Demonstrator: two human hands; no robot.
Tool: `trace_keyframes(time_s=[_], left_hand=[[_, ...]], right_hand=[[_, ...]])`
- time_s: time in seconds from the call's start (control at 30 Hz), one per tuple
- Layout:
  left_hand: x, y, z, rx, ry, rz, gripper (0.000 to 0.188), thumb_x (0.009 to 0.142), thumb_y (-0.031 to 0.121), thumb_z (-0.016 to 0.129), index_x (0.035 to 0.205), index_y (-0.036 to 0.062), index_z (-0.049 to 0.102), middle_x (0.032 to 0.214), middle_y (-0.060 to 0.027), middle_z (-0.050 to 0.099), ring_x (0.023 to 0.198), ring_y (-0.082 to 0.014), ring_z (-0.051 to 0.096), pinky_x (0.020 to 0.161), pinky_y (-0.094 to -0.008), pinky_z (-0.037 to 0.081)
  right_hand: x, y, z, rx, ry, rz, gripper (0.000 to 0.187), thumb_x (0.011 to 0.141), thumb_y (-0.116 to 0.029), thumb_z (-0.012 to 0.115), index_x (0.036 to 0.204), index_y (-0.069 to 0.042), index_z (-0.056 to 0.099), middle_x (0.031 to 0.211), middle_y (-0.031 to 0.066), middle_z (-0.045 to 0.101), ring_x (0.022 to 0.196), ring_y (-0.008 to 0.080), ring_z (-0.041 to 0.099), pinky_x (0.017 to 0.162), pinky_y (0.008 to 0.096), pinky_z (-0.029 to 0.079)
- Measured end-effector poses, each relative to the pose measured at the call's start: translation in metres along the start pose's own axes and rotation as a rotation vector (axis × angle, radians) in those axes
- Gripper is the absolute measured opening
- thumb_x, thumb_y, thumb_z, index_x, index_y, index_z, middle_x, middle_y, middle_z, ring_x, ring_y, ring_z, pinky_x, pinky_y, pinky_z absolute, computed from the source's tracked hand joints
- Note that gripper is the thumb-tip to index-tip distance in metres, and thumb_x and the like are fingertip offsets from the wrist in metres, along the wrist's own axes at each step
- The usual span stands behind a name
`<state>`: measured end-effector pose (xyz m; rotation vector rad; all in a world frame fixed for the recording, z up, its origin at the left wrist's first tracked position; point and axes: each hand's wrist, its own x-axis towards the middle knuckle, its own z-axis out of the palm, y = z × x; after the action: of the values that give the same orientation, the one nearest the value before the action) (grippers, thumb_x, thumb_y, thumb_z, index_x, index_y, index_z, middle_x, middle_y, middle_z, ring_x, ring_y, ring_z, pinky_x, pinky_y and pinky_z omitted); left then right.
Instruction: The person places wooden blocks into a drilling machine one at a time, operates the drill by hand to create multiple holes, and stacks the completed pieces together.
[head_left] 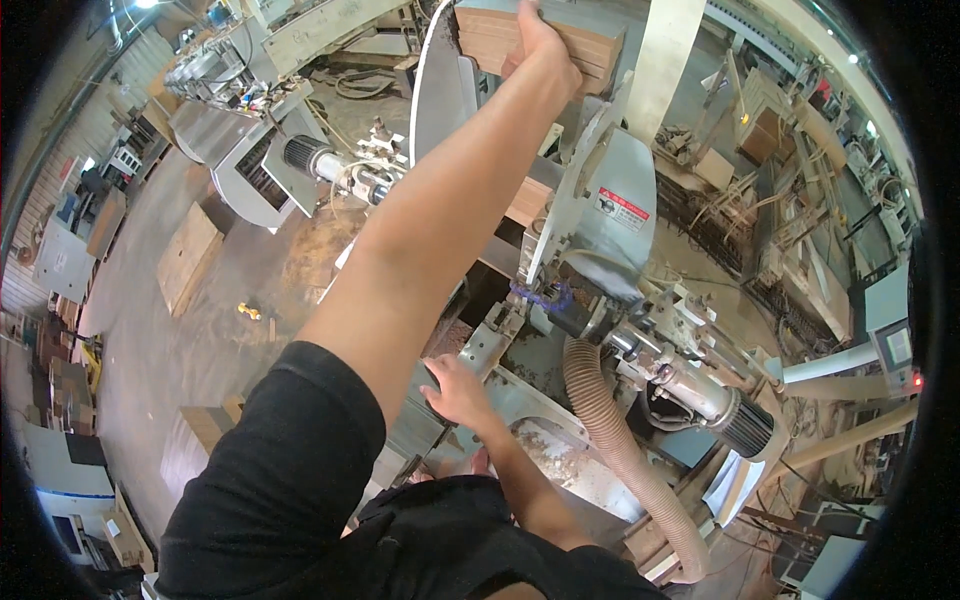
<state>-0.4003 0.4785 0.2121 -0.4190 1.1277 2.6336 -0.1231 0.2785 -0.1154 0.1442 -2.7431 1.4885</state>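
My left arm reaches far forward across the machine, and my left hand (540, 48) rests against a stack of light-brown wooden boards (590, 52) at the top. Its thumb side lies on the boards' front face, while the fingertips run up over the upper edge and partly out of the picture. Close to my body, my right hand (460, 392) is held low over the machine's metal frame, thumb and fingers apart, with nothing seen in it. Whether it touches the metal I cannot tell. More wood (530, 203) shows beneath my left forearm.
A grey rounded guard (620, 200) with a warning label stands right of the boards. Below it are a motor (745, 425) and a ribbed beige hose (600, 400). Another motor (305, 155) sits at the left. A wooden panel (190, 258) lies on the floor. A control screen (898, 345) stands far right.
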Motion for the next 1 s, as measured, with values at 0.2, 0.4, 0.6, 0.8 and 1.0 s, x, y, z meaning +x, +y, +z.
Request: trace_keyframes(time_s=[0.2,0.4,0.6,0.8,1.0], left_hand=[[0.05,-0.025,-0.026,0.148,0.119,-0.208,0.081,0.069,0.055,0.067,0.127,0.0032,0.044,0.127,-0.0132,0.052,0.112,-0.0276,0.05,0.092,-0.0513,0.041],[0.095,-0.071,-0.087,0.269,0.118,-0.338,0.074,0.075,0.054,0.064,0.128,0.0046,0.053,0.139,-0.0127,0.048,0.118,-0.0285,0.047,0.102,-0.0517,0.033],[0.096,-0.069,-0.124,0.227,-0.076,-0.307,0.074,0.085,0.053,0.055,0.138,0.0018,0.039,0.146,-0.016,0.037,0.131,-0.0321,0.035,0.109,-0.0542,0.027],[0.052,0.02,-0.144,0.591,-0.358,-0.291,0.08,0.097,0.05,0.042,0.149,-0.0031,0.014,0.157,-0.0232,0.013,0.146,-0.0381,0.012,0.116,-0.0575,0.018],[-0.058,0.175,-0.269,0.815,-0.44,0.18,0.07,0.097,0.046,0.048,0.151,0.0058,0.029,0.147,-0.0227,0.039,0.137,-0.0343,0.036,0.112,-0.0466,0.03]], right_hand=[[-0.006,0.001,-0.007,0.065,0.108,-0.048,0.046,0.082,-0.018,0.069,0.123,-0.001,0.057,0.114,0.0187,0.059,0.107,0.0373,0.057,0.091,0.0423,0.047],[-0.015,-0.007,-0.022,0.078,0.14,-0.012,0.048,0.084,-0.022,0.068,0.125,-0.001,0.056,0.121,0.0197,0.057,0.111,0.0377,0.056,0.093,0.0434,0.047],[-0.01,-0.01,-0.027,0.161,0.187,-0.052,0.043,0.085,-0.02,0.067,0.123,0.0,0.058,0.119,0.0192,0.058,0.11,0.0358,0.057,0.093,0.0417,0.047],[0.036,0.022,-0.034,0.134,0.245,-0.049,0.034,0.083,-0.013,0.068,0.113,0.001,0.063,0.108,0.0175,0.064,0.087,0.0272,0.065,0.08,0.0361,0.051],[0.07,0.057,-0.031,0.127,0.197,0.163,0.035,0.085,-0.019,0.067,0.115,-0.001,0.065,0.1,0.016,0.067,0.074,0.0242,0.066,0.072,0.0363,0.053]])
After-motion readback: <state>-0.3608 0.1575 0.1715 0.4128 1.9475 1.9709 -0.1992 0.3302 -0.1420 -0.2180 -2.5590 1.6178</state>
